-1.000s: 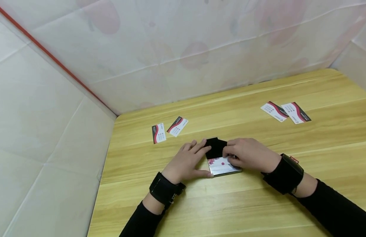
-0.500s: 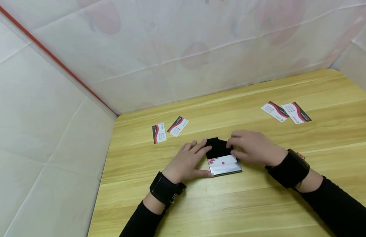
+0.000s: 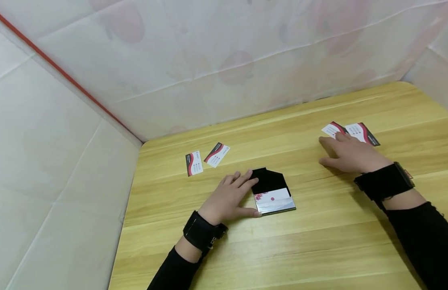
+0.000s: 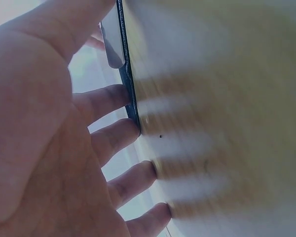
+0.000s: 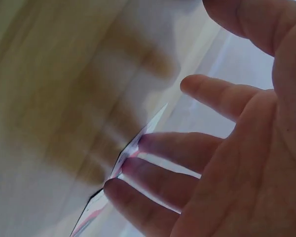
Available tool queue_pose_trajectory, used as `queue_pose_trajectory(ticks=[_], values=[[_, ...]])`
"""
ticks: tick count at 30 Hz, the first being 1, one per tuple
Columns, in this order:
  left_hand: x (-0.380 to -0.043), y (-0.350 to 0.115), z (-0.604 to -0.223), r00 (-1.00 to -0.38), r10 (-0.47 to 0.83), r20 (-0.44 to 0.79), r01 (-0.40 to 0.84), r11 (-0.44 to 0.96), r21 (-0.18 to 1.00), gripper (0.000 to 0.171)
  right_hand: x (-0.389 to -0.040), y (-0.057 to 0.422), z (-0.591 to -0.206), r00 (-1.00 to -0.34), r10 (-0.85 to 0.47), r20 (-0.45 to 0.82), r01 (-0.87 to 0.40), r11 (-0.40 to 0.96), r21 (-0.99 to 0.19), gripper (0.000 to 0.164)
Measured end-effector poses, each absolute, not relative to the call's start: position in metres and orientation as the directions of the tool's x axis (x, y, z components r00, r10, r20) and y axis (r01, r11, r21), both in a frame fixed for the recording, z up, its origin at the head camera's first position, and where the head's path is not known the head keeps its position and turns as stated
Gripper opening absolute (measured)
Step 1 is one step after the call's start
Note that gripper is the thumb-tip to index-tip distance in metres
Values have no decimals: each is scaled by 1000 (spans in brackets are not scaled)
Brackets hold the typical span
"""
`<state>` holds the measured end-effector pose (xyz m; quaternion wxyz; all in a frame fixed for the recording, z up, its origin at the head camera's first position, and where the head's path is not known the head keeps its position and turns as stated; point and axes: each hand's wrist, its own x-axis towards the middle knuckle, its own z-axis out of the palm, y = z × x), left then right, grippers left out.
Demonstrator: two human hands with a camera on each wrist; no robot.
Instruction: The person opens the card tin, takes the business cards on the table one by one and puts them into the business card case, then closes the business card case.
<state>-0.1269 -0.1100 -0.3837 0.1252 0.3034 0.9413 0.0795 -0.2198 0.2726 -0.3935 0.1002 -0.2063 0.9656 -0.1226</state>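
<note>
A card holder [image 3: 274,201] lies on the table with its black flap [image 3: 270,181] folded back and a white card with a pink floral corner showing in it. My left hand [image 3: 225,199] rests along its left side, thumb at the lower corner and fingertips on the flap's edge. My right hand [image 3: 354,155], fingers extended, is over two overlapping business cards, the left one [image 3: 331,129] and the right one [image 3: 369,135], partly covering them. In the right wrist view its fingertips come right at a card's surface [image 5: 150,123].
Two more business cards, one upright [image 3: 194,163] and one slanted [image 3: 217,154], lie on the wooden table [image 3: 224,262] at the back left. A pale cloth wall [image 3: 209,60] rises behind the table and another [image 3: 57,181] at the left.
My right hand has left the card holder and moved right and away from me to the two overlapping cards. My left hand has stayed in place at the holder.
</note>
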Motion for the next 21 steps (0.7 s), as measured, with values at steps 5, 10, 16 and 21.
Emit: queue_pose_trajectory(ticks=[5, 10, 16, 21], values=[[-126, -111, -383, -785, 592, -181, 552, 802, 230, 94, -220, 265, -395, -881, -464, -94, -423, 860, -284, 69], [-125, -111, -382, -786, 589, -189, 547, 804, 231, 93, -212, 245, -392, -863, -504, -45, -471, 832, -294, 65], [-125, -111, -381, -789, 587, -180, 547, 805, 229, 93, -206, 230, -388, -852, -522, -41, -485, 816, -314, 63], [-125, -110, -383, -786, 592, -177, 553, 802, 228, 93, -203, 227, -388, -849, -528, -9, -496, 803, -331, 56]])
